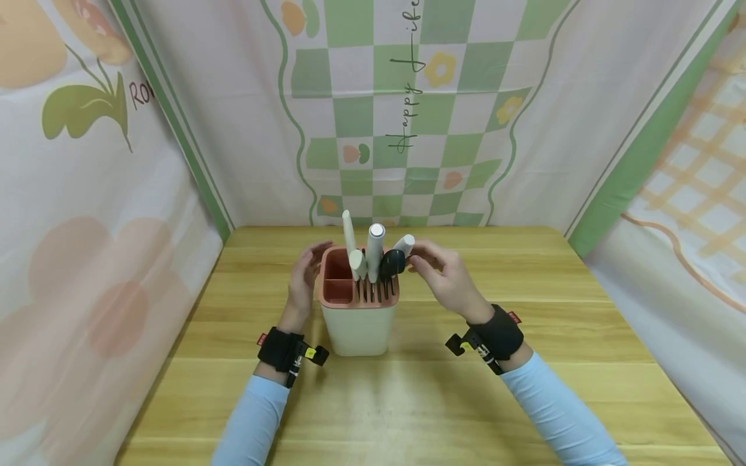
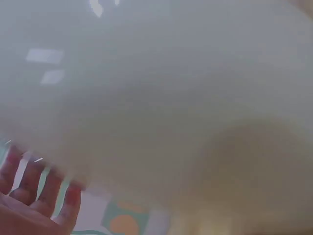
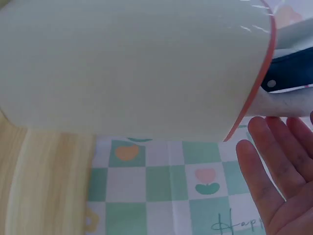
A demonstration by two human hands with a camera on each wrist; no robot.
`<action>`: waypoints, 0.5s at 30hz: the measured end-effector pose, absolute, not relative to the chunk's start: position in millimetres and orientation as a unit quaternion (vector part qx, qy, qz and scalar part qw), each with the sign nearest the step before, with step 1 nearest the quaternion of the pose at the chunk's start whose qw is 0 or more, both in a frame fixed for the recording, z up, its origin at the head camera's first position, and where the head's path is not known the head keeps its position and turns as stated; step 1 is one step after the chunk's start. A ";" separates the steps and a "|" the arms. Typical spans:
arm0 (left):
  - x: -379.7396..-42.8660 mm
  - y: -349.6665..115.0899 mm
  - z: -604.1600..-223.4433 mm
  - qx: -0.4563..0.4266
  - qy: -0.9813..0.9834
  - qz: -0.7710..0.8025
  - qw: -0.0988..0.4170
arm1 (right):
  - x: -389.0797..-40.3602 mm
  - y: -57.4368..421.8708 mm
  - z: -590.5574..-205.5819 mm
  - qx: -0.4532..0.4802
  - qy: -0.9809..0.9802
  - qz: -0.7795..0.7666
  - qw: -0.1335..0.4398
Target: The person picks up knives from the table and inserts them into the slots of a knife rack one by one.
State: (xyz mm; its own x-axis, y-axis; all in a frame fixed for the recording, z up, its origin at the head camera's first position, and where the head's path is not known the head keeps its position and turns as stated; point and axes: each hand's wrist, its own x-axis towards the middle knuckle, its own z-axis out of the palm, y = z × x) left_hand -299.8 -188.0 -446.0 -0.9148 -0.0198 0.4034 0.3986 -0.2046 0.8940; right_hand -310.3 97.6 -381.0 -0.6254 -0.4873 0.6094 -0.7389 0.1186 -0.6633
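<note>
A knife holder (image 1: 358, 330) with a cream body and a pink top stands upright on the wooden table. Several white handles, one of them a tall middle handle (image 1: 375, 252), and a dark handle (image 1: 392, 264) rise from its slots. My left hand (image 1: 302, 278) is at the holder's left side, with its relaxed fingers (image 2: 71, 198) by the far edge of the wall. On the other side my right hand (image 1: 445, 275) is beside the rightmost white handle (image 1: 405, 243). In the right wrist view its extended fingers (image 3: 274, 156) lie close below the handles, holding nothing.
The table (image 1: 495, 401) has light wood grain. Two square compartments (image 1: 338, 291) open at the holder's left. A printed cloth (image 1: 402, 97) hangs behind the table, and more cloth (image 1: 87, 259) hangs at both sides. Each wrist wears a black strap (image 1: 498, 333) with a small camera.
</note>
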 end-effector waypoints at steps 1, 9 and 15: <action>-302.1 -191.3 -441.7 -0.146 -0.619 -0.760 0.137 | -312.3 100.1 -381.7 0.403 -0.739 0.531 0.097; -329.9 -216.4 -391.1 -0.026 -0.759 -0.647 0.067 | -343.4 120.3 -380.7 0.319 -0.783 0.532 -0.040; -355.5 -227.0 -371.8 -0.001 -0.825 -0.563 -0.049 | -374.6 123.7 -379.9 0.277 -0.861 0.420 -0.075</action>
State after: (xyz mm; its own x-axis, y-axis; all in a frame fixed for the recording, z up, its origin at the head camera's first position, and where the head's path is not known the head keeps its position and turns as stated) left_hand -355.5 -227.0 -371.8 -0.9952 0.0564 -0.0795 -0.0534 0.3666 0.9289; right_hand -374.6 123.7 -379.9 -0.8355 -0.5397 0.1034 -0.4137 0.4938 -0.7649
